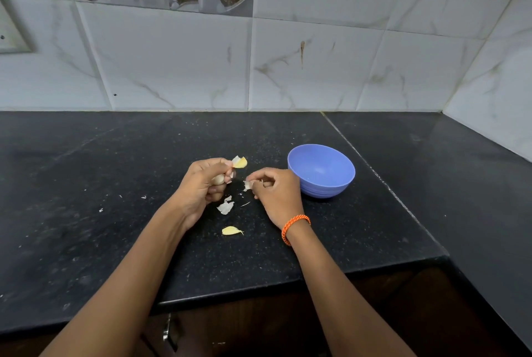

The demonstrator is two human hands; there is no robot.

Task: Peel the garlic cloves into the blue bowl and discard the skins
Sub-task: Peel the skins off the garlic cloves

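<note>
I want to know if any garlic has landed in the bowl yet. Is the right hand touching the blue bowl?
Apart. The head view shows a strip of black counter between the right hand and the blue bowl.

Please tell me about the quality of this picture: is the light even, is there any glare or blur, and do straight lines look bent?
Head view: light is soft and even, with no hard shadows under the left hand or right hand; the black countertop shows only a dull sheen at far right; the wide-angle lens bows the tile joints and counter edge; the blue bowl and peeled clove look sharp, while frame corners are softer.
</note>
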